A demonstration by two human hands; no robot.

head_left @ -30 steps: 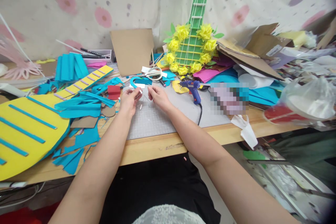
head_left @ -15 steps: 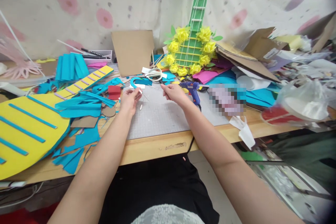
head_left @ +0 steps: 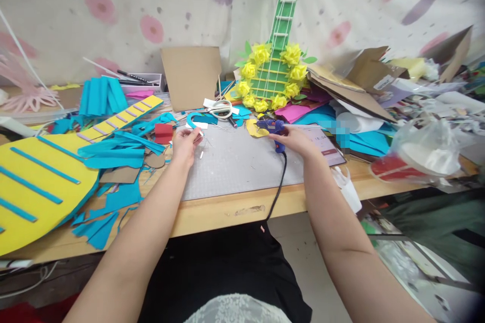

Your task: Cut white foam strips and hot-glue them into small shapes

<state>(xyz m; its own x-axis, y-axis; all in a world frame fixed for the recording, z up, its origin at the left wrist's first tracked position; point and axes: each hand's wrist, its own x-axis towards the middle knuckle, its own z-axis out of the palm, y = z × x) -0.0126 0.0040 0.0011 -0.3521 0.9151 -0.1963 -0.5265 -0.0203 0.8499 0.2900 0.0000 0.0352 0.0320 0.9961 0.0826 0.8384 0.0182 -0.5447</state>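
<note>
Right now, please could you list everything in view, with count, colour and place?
Wooden table: one, brown, foreground
Flat rectangular mat: one, grey, table centre
Plastic glue gun: one, dark blue, mat's right side
Guitar-shaped cutout: one, yellow with blue strips, left
Flower-trimmed guitar model: one, green, behind mat
Upright cardboard sheet: one, brown, back left
Paper scraps: many, mostly bright blue, left
Bagged tub: one, red and white, right
Mixed clutter: uncountable, multicoloured, back right
Left hand: one, bare, mat's left edge, pinching small white piece
Right hand: one, bare, at glue gun
</note>
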